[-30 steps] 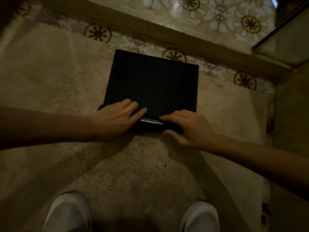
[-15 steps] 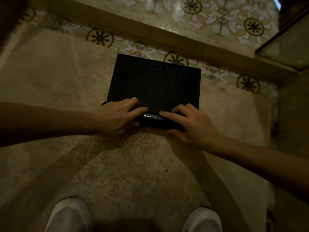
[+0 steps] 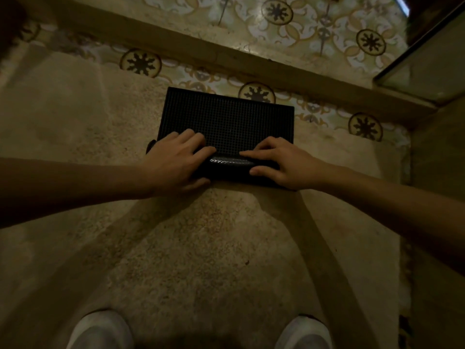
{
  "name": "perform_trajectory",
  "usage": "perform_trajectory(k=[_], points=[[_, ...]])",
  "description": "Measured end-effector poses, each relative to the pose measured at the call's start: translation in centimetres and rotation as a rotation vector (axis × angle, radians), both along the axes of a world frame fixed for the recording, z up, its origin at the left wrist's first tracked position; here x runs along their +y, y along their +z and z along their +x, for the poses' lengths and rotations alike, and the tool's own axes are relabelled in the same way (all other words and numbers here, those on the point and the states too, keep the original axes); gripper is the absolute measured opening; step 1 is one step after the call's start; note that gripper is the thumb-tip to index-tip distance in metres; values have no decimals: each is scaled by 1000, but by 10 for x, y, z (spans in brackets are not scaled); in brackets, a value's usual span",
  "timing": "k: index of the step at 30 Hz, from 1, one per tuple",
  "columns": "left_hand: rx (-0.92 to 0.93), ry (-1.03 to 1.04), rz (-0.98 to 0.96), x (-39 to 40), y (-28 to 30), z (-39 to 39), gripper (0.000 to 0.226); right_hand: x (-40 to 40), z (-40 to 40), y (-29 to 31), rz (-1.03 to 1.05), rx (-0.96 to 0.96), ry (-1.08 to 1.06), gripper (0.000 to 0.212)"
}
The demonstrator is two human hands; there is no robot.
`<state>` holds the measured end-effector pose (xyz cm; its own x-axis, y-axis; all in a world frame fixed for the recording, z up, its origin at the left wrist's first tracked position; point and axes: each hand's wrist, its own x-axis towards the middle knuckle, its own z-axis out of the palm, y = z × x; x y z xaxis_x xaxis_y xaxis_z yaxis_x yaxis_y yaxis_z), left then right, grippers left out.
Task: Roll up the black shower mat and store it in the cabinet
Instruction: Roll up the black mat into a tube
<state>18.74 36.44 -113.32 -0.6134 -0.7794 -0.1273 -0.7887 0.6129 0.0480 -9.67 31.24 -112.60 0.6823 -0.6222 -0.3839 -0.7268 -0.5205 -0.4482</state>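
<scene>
The black shower mat (image 3: 227, 122), with a fine grid texture, lies on a beige speckled floor. Its near part is wound into a thick roll, and the far part still lies flat. My left hand (image 3: 176, 162) presses on the roll's left end, fingers curled over the top and thumb at the front. On the roll's right end rests my right hand (image 3: 281, 162) in the same way. A glossy strip of the roll shows between the two hands. No cabinet can be made out in this dim view.
A raised wooden sill (image 3: 226, 59) crosses behind the mat, with patterned tiles (image 3: 314, 28) beyond it. A glass panel (image 3: 427, 64) stands at the upper right. My two white shoes (image 3: 100, 331) (image 3: 304, 333) are at the bottom edge.
Both hands have pushed the roll away from me. The roll has grown thicker and the flat part of the mat has become shorter.
</scene>
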Motion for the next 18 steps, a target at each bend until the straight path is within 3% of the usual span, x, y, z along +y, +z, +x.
perform_trajectory(k=[4,8,13,18], points=[[-5,-17,16,-7,0,4,70,17,3,5,-268,-49,-144,57],[-12,15,16,-11,0,5,74,40,9,1,-489,53,-62,66],[128,52,37,-17,-3,4,64,31,6,-3,-524,91,-39,65],[71,86,-29,-27,-4,7,83,-6,-1,2,-385,53,13,68]])
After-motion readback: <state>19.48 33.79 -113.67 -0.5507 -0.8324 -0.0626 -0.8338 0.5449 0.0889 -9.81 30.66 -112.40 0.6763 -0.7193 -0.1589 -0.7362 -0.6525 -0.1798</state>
